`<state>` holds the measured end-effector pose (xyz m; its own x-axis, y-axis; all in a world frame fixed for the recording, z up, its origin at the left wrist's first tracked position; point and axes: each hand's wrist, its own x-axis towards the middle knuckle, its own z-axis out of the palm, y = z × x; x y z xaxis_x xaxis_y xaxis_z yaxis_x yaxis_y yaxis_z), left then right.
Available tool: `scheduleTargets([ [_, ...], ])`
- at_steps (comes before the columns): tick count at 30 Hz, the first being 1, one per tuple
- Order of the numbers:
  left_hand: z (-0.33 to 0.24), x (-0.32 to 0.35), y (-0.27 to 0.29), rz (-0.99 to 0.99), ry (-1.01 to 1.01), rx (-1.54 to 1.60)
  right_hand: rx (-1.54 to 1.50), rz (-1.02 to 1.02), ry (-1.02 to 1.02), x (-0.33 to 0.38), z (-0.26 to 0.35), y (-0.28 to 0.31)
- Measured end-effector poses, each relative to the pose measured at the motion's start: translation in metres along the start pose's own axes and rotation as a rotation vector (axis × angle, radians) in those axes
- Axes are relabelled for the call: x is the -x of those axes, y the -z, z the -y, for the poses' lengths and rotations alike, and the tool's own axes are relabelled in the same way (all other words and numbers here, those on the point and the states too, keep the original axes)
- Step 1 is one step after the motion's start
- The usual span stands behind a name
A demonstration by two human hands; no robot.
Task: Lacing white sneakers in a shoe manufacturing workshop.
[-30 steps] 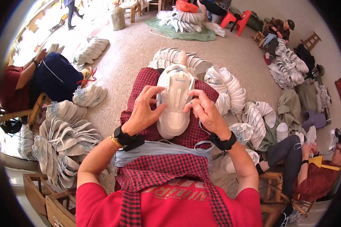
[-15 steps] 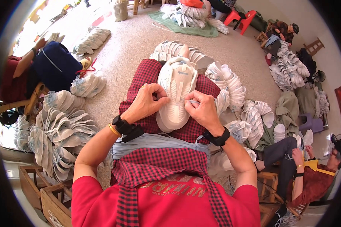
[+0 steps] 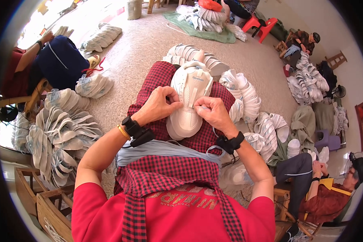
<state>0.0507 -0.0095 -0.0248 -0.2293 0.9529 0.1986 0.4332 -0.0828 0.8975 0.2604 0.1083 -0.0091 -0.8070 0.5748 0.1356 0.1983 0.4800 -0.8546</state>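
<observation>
A white shoe upper (image 3: 189,99) rests toe toward me on my lap, over a red-and-black checked apron (image 3: 157,169). Its tongue and rows of lace holes face up. At its left edge, my left hand (image 3: 163,104) pinches thumb against forefinger; whatever is between them is hidden. On the other side, my right hand (image 3: 214,113) grips a light blue shoelace (image 3: 205,108) in its fingertips, close above the front of the lacing area. A thick bundle of pale blue laces (image 3: 169,150) lies across my lap, nearer to my body.
Stacked white shoe uppers stand on the floor at the left (image 3: 62,135), ahead (image 3: 199,54) and at the right (image 3: 246,94). Wooden stools (image 3: 54,209) are at the lower left. One co-worker (image 3: 330,193) sits close on the right; others sit farther off.
My right hand has shifted slightly left, nearer the middle of the shoe upper. My left hand stays at the left edge. The view has tilted a little.
</observation>
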Motion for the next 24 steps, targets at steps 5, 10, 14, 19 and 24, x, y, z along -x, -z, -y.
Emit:
scheduleTargets([
  [5, -0.001, 0.002, -0.002, 0.002, -0.003, 0.027, 0.077, -0.033, 0.078, 0.004, 0.012, 0.0],
  [10, 0.004, 0.003, -0.002, -0.026, -0.073, 0.01, 0.302, -0.113, 0.119, 0.006, 0.023, -0.005],
  [14, -0.001, 0.004, -0.004, -0.029, -0.021, 0.06, 0.256, -0.139, 0.014, 0.01, 0.03, -0.01],
  [19, -0.01, 0.015, -0.005, -0.093, -0.201, -0.195, 0.332, -0.245, 0.093, 0.018, 0.023, -0.017],
  [24, -0.011, 0.013, -0.01, -0.119, -0.3, -0.252, 0.34, -0.195, 0.024, 0.012, 0.025, -0.02],
])
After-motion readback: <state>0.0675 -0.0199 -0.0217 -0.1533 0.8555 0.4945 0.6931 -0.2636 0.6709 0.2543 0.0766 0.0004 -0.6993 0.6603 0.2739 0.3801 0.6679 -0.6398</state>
